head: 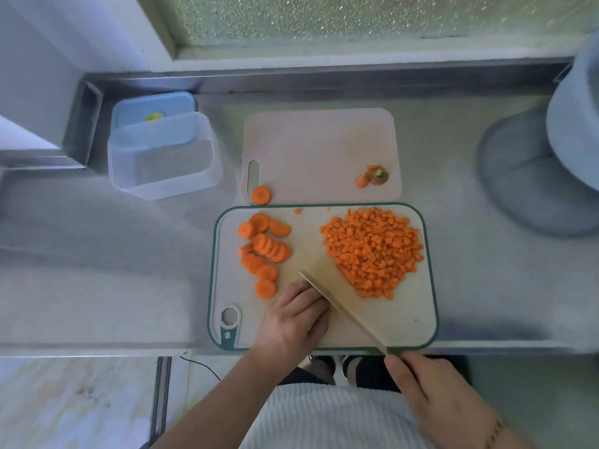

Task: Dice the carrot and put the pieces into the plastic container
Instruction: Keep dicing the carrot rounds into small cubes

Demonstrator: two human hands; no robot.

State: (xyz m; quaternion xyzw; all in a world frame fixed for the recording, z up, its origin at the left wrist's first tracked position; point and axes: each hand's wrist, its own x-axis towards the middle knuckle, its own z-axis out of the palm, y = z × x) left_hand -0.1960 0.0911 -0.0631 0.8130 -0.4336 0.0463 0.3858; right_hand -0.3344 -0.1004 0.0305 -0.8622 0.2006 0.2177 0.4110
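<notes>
A heap of diced carrot [372, 251] lies on the right half of the green-rimmed cutting board [418, 322]. Several carrot rounds [264, 251] lie on its left half. My right hand [434, 396] grips the handle of a knife [343, 311], whose blade slants across the board's near part, edge down. My left hand [291, 322] rests on the board beside the blade tip with fingers curled; whatever is under them is hidden. The clear plastic container [162, 157] stands empty at the far left.
A second pale cutting board [321, 147] lies behind, with one carrot round [261, 195] and the carrot's end scraps [372, 177] on it. A blue lid [152, 108] leans behind the container. A large grey-blue object [544, 163] stands at the right. The counter edge runs near me.
</notes>
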